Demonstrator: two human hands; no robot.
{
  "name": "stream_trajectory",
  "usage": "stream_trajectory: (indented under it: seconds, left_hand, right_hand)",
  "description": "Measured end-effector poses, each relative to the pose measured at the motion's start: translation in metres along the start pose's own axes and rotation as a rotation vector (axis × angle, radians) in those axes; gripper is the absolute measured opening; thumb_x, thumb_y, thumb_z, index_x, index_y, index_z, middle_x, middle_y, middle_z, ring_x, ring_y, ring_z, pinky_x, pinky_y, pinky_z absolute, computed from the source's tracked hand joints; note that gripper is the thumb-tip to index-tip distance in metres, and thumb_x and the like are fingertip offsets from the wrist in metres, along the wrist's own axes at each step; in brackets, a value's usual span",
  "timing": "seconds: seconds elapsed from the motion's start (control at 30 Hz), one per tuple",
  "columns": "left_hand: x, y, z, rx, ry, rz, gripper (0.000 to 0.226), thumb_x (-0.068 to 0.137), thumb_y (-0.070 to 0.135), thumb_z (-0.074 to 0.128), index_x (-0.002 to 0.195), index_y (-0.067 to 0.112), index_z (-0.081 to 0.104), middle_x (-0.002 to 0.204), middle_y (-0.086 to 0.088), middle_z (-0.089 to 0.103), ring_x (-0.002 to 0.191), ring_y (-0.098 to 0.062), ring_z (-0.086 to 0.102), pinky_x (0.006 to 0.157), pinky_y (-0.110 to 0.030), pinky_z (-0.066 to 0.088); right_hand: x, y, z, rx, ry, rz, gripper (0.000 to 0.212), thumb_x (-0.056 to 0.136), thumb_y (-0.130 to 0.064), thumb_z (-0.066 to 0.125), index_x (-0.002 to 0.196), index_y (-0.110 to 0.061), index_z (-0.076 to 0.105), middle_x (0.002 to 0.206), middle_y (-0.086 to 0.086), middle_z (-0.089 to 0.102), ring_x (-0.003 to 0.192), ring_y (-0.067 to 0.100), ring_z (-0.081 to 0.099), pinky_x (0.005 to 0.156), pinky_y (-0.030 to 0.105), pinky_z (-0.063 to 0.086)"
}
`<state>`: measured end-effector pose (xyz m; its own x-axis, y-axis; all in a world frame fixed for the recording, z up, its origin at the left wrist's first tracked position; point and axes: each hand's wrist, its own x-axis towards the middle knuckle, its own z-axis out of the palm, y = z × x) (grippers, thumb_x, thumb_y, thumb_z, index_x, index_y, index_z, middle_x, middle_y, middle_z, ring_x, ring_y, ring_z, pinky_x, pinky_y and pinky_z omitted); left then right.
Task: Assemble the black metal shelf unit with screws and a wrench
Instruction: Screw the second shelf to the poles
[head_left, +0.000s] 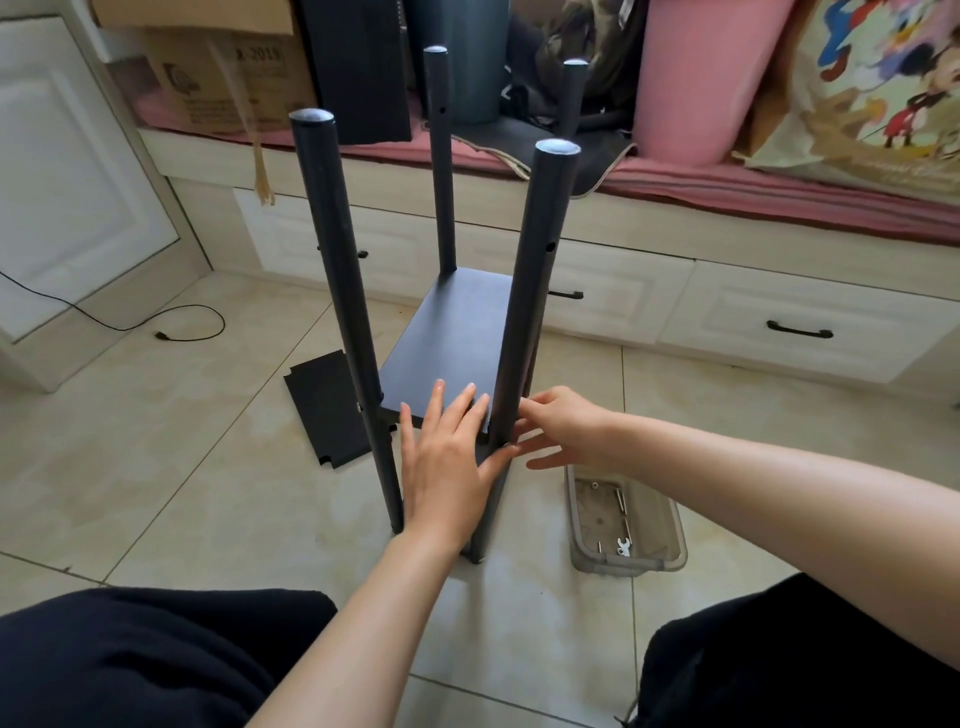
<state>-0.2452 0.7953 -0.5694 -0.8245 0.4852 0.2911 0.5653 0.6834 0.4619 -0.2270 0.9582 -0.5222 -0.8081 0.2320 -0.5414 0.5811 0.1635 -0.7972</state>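
While the shelf panel (457, 332) sits level between four upright posts, the left hand (447, 462) presses flat on its near edge, fingers straight, likely steadying it. The right hand (561, 431), fingers loosely spread, touches the near right post (530, 291), seemingly at the screw hole, gripping nothing visible.

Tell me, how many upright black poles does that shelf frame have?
4. The near-left pole and the near-right pole stand closest to the person; the far-left pole and the far-right pole rise behind the shelf board, the last partly hidden.
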Motion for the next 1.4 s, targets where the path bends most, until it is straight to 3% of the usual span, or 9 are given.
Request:
stream_trajectory:
  seconds: [0.13,0.3,0.4,0.57,0.77,0.93,1.1,1.27,1.4]
  left_hand:
    - [-0.005,-0.003,0.001,0.102,0.015,0.057,0.063,0.098,0.056,0.045,0.153,0.026,0.042,0.16,0.007,0.038,0.155,-0.02,0.017,0.122,-0.054,-0.007]
    - [-0.009,-0.006,0.009,0.101,0.131,0.11,0.055,0.097,0.049,0.056,0.142,0.017,0.059,0.149,-0.001,0.054,0.144,-0.029,0.042,0.119,-0.064,0.015]
    - [-0.009,-0.006,0.015,0.052,0.17,0.101,0.058,0.097,0.054,0.048,0.138,0.015,0.062,0.146,-0.001,0.057,0.143,-0.029,0.044,0.12,-0.061,0.012]
    - [-0.009,-0.011,0.023,0.008,0.228,0.115,0.056,0.095,0.051,0.046,0.131,0.013,0.067,0.142,0.0,0.061,0.14,-0.028,0.046,0.122,-0.058,0.01]
    - [-0.008,-0.01,0.027,-0.003,0.26,0.125,0.055,0.094,0.051,0.05,0.126,0.012,0.07,0.139,0.0,0.062,0.14,-0.026,0.046,0.123,-0.053,0.005]
    - [-0.007,-0.005,0.032,-0.033,0.266,0.114,0.054,0.094,0.052,0.051,0.125,0.012,0.071,0.139,0.0,0.062,0.142,-0.024,0.043,0.124,-0.053,0.003]
    - [-0.005,0.007,0.043,-0.047,0.287,0.087,0.051,0.093,0.05,0.056,0.122,0.012,0.072,0.138,-0.001,0.063,0.142,-0.024,0.042,0.123,-0.06,0.006]
    - [-0.004,0.022,0.05,-0.051,0.311,0.061,0.048,0.091,0.049,0.059,0.116,0.013,0.075,0.135,0.0,0.065,0.14,-0.023,0.044,0.122,-0.061,0.007]
    - [-0.003,0.02,0.053,-0.007,0.304,0.085,0.047,0.091,0.051,0.058,0.112,0.013,0.076,0.132,0.0,0.066,0.139,-0.022,0.044,0.122,-0.058,0.007]
  right_hand:
    - [0.002,-0.001,0.002,-0.019,0.003,0.008,0.039,0.097,-0.046,0.055,0.102,-0.011,0.071,0.084,-0.002,0.074,0.083,0.013,0.072,0.082,0.036,0.058]
    - [-0.001,0.01,-0.007,0.111,-0.046,0.065,0.031,0.102,-0.03,0.048,0.105,-0.006,0.067,0.091,0.007,0.074,0.089,0.023,0.07,0.089,0.04,0.057]
    - [-0.008,0.025,-0.027,0.035,-0.063,0.116,0.03,0.103,-0.031,0.047,0.108,-0.007,0.064,0.098,0.009,0.075,0.092,0.023,0.071,0.081,0.036,0.058]
    - [-0.013,0.065,-0.071,-0.131,-0.097,0.208,0.027,0.101,-0.021,0.054,0.114,0.0,0.064,0.101,0.011,0.075,0.085,0.02,0.07,0.082,0.035,0.057]
    - [0.016,0.12,-0.092,-0.308,0.024,0.299,0.026,0.1,-0.014,0.051,0.115,0.004,0.063,0.087,0.008,0.07,0.074,0.02,0.066,0.076,0.034,0.057]
    - [0.059,0.163,-0.08,-0.403,0.099,0.318,0.022,0.096,-0.008,0.051,0.103,0.008,0.065,0.087,0.014,0.065,0.075,0.026,0.063,0.081,0.039,0.058]
    - [0.092,0.188,-0.08,-0.496,0.153,0.337,0.014,0.096,-0.01,0.053,0.088,-0.001,0.06,0.078,0.017,0.064,0.062,0.026,0.061,0.062,0.03,0.055]
    - [0.127,0.212,-0.09,-0.365,0.269,0.29,0.021,0.097,-0.016,0.057,0.102,0.003,0.065,0.103,0.02,0.068,0.095,0.034,0.068,0.083,0.036,0.056]
    - [0.153,0.231,-0.092,-0.337,0.344,0.268,0.025,0.096,-0.022,0.061,0.11,-0.001,0.063,0.115,0.018,0.066,0.109,0.034,0.061,0.078,0.027,0.041]
